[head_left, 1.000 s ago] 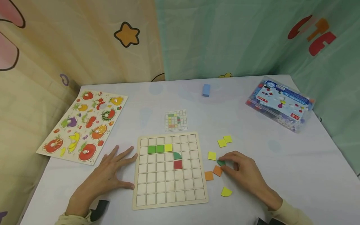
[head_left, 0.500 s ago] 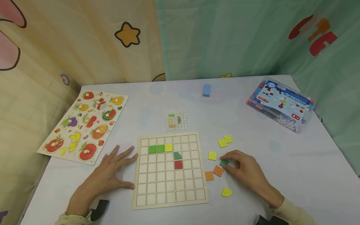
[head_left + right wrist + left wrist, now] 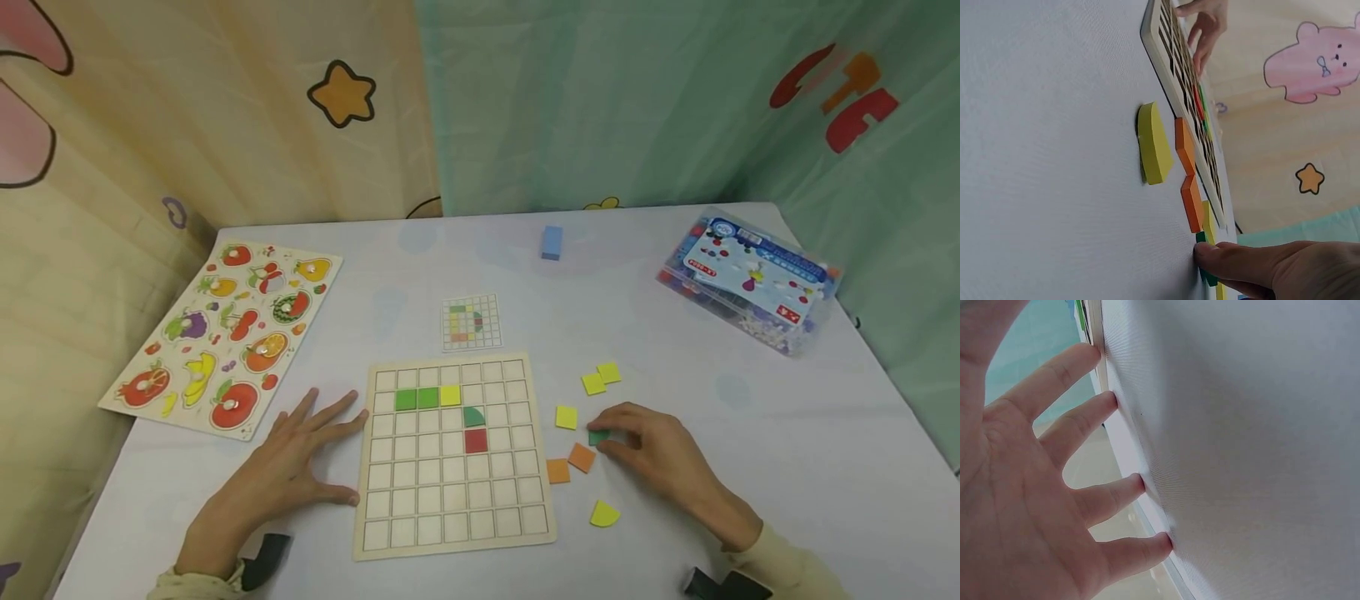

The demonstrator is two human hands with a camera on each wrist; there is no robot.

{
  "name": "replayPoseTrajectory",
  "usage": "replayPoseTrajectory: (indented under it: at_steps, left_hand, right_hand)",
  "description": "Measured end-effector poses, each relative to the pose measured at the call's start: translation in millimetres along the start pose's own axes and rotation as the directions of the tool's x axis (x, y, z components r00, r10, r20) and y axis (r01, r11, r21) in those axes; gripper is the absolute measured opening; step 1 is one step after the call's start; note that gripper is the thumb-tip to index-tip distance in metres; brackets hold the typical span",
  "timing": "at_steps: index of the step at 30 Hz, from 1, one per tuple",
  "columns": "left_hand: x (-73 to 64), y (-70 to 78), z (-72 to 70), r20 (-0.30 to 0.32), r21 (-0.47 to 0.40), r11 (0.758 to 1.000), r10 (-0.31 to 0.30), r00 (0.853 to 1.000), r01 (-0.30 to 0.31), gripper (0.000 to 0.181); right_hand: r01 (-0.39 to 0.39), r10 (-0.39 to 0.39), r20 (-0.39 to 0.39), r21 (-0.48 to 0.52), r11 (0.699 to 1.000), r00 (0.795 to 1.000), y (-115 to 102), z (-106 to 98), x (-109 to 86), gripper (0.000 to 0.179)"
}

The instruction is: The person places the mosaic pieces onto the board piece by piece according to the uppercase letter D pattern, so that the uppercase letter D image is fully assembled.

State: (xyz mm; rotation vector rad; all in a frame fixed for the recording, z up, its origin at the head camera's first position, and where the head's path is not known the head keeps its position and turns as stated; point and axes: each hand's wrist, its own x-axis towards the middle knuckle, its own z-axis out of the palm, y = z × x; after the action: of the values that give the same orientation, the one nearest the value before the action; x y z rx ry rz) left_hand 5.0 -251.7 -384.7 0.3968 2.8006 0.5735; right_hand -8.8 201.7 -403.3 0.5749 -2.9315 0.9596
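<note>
In the head view a wooden grid board [image 3: 453, 527] lies on the white table. Set in its squares are two green tiles [image 3: 416, 399], a yellow tile [image 3: 450, 395], a dark green quarter-circle tile [image 3: 473, 417] and a red square tile [image 3: 476, 441]. My left hand [image 3: 288, 462] is spread flat, with thumb and forefinger at the board's left edge. To the right of the board my right hand [image 3: 656, 450] pinches another dark green tile [image 3: 597, 437] between thumb and fingers, low at the table. That tile's edge also shows under the thumb in the right wrist view.
Beside the board lie orange tiles [image 3: 581, 457], yellow square tiles [image 3: 566, 417] and a yellow quarter-circle tile [image 3: 604, 513]. A pattern card [image 3: 471, 322] sits above the board. Farther out are a fruit puzzle [image 3: 225, 333], a blue block [image 3: 552, 242] and a clear plastic box [image 3: 750, 275].
The dark green tile in my right hand has turned and shifted slightly to the right. My left hand has stayed in place, and the tiles on the board are the same.
</note>
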Motion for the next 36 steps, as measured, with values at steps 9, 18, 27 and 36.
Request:
replayPoseTrajectory:
  at_steps: [9, 18, 27, 36]
  left_hand:
    - [-0.6, 0.2, -0.2, -0.011, -0.002, 1.000, 0.011, 1.000, -0.011, 0.101]
    - [-0.6, 0.1, 0.6, -0.003, -0.009, 1.000, 0.003, 1.000, -0.003, 0.101]
    - [-0.8, -0.3, 1.1, -0.005, -0.016, 1.000, 0.015, 1.000, -0.016, 0.101]
    - [-0.3, -1.3, 0.7, 0.002, -0.002, 1.000, 0.009, 1.000, -0.009, 0.101]
  right_hand:
    - [0.100, -0.097, -0.039, 0.113, 0.989, 0.995, -8, 0, 4.4, 0.029]
    - [0.144, -0.175, 0.087, 0.288, 0.947, 0.981, -36, 24, 13.5, 0.022]
    - [0.204, -0.260, 0.172, 0.289, 0.935, 0.950, -61, 49, 26.7, 0.020]
    - [0.288, -0.337, 0.165, 0.264, 0.921, 0.927, -72, 61, 34.1, 0.019]
